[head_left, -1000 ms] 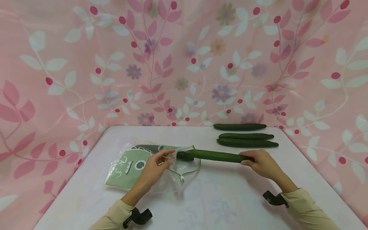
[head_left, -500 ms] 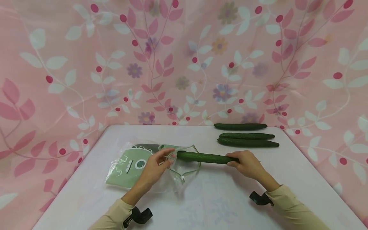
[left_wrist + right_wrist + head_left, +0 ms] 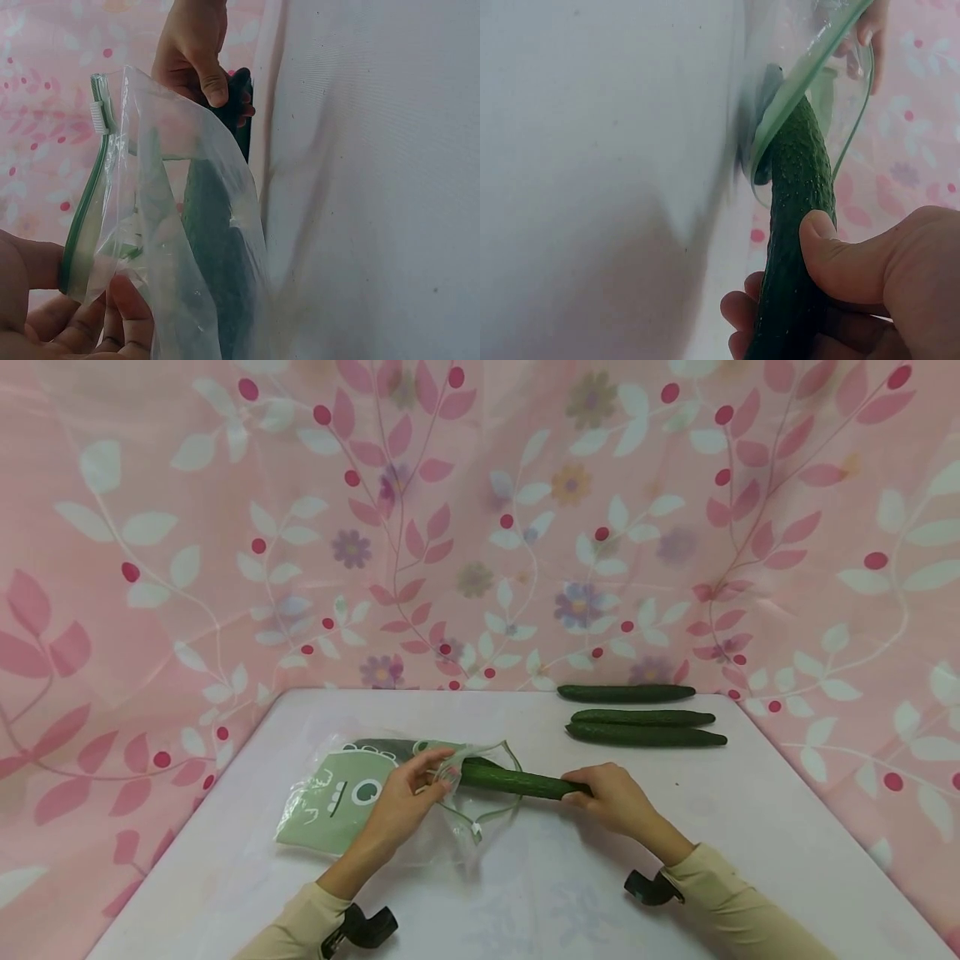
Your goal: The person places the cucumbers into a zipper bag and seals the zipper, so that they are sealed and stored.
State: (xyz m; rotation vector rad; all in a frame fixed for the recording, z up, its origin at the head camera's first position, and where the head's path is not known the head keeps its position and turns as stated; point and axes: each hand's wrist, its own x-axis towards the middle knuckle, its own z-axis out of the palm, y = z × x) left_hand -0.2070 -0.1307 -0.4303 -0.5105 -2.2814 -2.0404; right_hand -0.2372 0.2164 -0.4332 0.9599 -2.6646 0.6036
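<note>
A clear zip bag (image 3: 330, 802) with a green one-eyed cartoon print lies on the table, its green-edged mouth facing right. My left hand (image 3: 401, 802) pinches the bag's rim at the mouth; in the left wrist view the thumb and fingers (image 3: 131, 311) hold the plastic. My right hand (image 3: 611, 797) grips the near end of a dark green cucumber (image 3: 528, 783), whose far part is inside the bag. The right wrist view shows the thumb on top of the bumpy cucumber (image 3: 799, 180). Beside it inside the bag lies another dark cucumber (image 3: 765, 161), partly hidden.
At the back right lie a single cucumber (image 3: 626, 693) along the edge and two more cucumbers (image 3: 645, 735) side by side in front of it. The white table (image 3: 555, 893) ends at a pink floral cloth (image 3: 480, 568). A white slider (image 3: 476, 829) hangs on the bag's rim.
My right hand has moved left, sliding the cucumber deeper into the bag, and its held end now sits a little lower. The left hand and the bag have stayed in place.
</note>
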